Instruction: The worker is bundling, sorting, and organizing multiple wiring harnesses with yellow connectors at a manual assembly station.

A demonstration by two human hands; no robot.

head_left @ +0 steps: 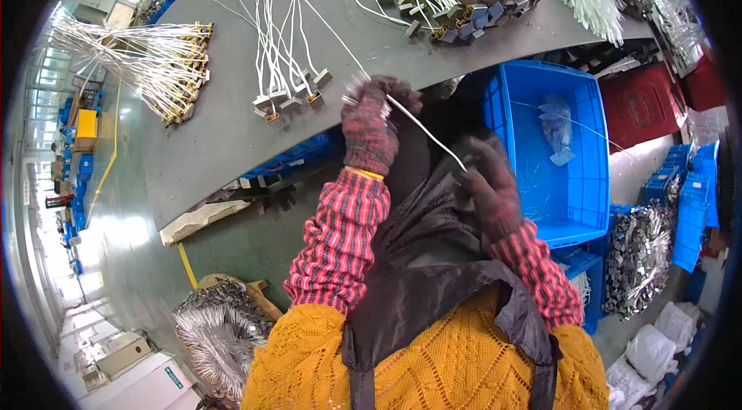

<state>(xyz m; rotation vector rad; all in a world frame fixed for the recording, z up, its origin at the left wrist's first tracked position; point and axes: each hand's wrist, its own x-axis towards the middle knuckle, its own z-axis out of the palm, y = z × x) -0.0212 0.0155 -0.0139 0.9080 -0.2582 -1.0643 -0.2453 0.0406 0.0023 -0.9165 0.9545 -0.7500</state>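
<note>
My left hand, in a dark knitted glove, is raised at the front edge of the grey table and pinches one end of a thin white wire. The wire runs down to the right into my gloved right hand, which grips its other end above my lap. Just left of my left hand lies a small bunch of white wires with grey block ends on the table. Red plaid sleeves, a black apron and a mustard knitted top cover me.
Further wire bundles lie on the table at far left and at the top with grey blocks. A blue crate with a plastic bag stands at my right, a red crate beyond it. Metal parts are heaped at lower left and right.
</note>
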